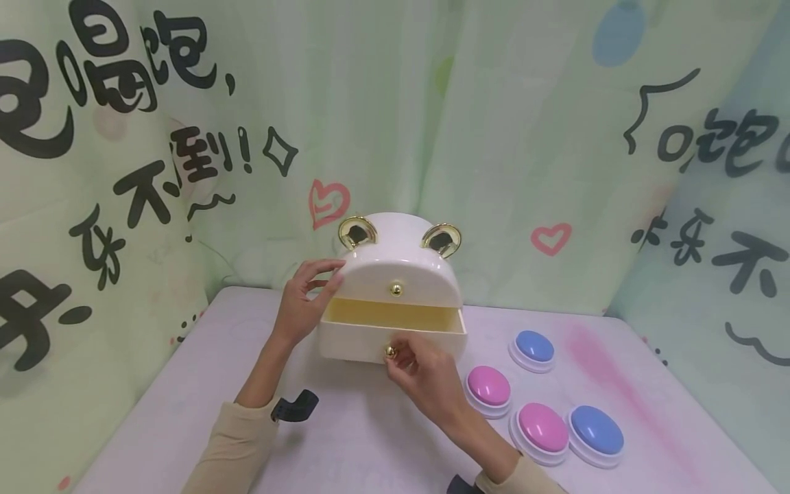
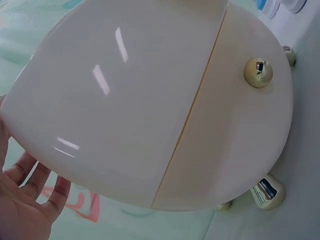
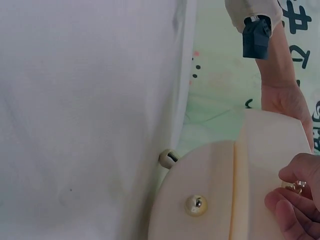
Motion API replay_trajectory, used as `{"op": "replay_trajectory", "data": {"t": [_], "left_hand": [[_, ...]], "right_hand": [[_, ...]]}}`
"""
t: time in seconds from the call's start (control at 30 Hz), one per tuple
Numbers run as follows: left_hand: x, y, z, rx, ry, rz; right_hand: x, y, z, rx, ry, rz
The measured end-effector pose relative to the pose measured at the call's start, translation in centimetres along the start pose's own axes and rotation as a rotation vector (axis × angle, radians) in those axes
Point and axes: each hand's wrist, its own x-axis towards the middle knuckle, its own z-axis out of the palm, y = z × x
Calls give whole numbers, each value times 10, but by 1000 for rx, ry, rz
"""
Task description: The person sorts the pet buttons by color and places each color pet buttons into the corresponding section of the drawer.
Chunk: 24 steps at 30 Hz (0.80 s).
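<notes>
A glossy white chest (image 1: 401, 274) with two gold frog-like eyes stands on the table, one drawer (image 1: 354, 341) pulled partway out. My right hand (image 1: 428, 377) pinches that drawer's gold knob (image 1: 390, 352) between thumb and fingers; in the right wrist view the fingers partly cover the knob (image 3: 294, 186). Against the chest's upper left side rests my left hand (image 1: 308, 298), its fingers loosely bent and spread along the edge. Above the drawer, the rounded top front carries another gold knob (image 1: 396, 289). Below it, a lower front with its own knob (image 3: 196, 205) sits closed.
To the right of the chest are pink (image 1: 489, 385) and blue (image 1: 535, 346) domed buttons on white bases, several in all. Gold ball feet (image 2: 268, 192) lift the chest off the pale tabletop (image 1: 345, 446). A printed curtain (image 1: 512, 137) hangs behind and at both sides.
</notes>
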Motion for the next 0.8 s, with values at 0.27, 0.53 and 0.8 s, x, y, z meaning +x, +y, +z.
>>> {"op": "replay_trajectory", "data": {"t": [0.27,0.53,0.8], "left_hand": [[0,-1,0,-5,7,-3],[0,-1,0,2,4,3],[0,-2,0,-4,5,8]], "right_hand": [[-4,-2,-1,4,9,-40],[-9,-5,-2,-1,28,-76],[-13,-9,-3,-23,36,-104]]}}
